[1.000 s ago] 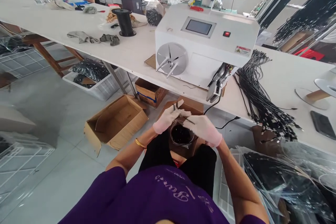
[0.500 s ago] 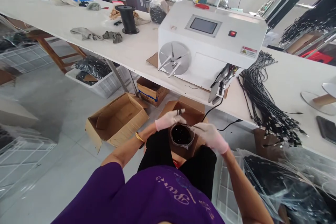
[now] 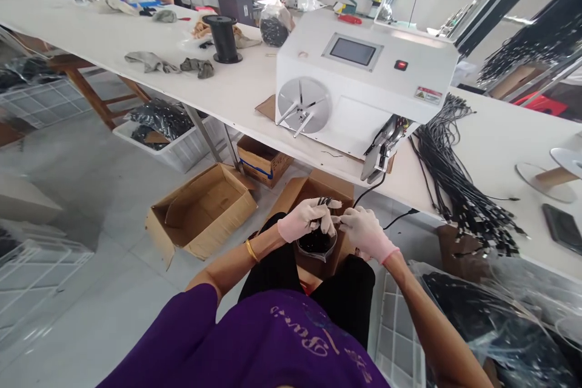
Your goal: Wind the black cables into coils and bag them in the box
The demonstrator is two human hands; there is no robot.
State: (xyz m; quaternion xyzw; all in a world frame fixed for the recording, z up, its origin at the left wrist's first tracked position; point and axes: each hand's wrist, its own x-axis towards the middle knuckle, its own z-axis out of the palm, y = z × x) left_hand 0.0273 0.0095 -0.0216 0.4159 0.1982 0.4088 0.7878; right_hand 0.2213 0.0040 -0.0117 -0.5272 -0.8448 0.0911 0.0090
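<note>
Dark strips [image 3: 324, 200] are held by the left grip [image 3: 308, 217], lying between its bent fingers at the side away from the body; their long axis appears to run across the fingers, though they are too small for a count. The right grip [image 3: 364, 232] is set just beside, its fingertips pointed toward the left grip's. Whether it is closed, or a strip end is pinched there, cannot be told. The strips are thus nearer to the left grip, and from the right grip they lie leftward and slightly farther from the body.

Directly below the left grip, a clear bag [image 3: 319, 254] is seen with its mouth spread, and small black pieces [image 3: 313, 241] are contained in it. The bag is enclosed by a cardboard box [image 3: 334, 183], whose flaps are folded outward. Left of the grip, an open carton [image 3: 200, 212] is placed on the floor; beyond it, a white crate [image 3: 184, 151] is filled with bagged black goods [image 3: 161, 118]. To the right of the grip and nearer the body, more dark goods [image 3: 491, 321] are wrapped in clear plastic.
</note>
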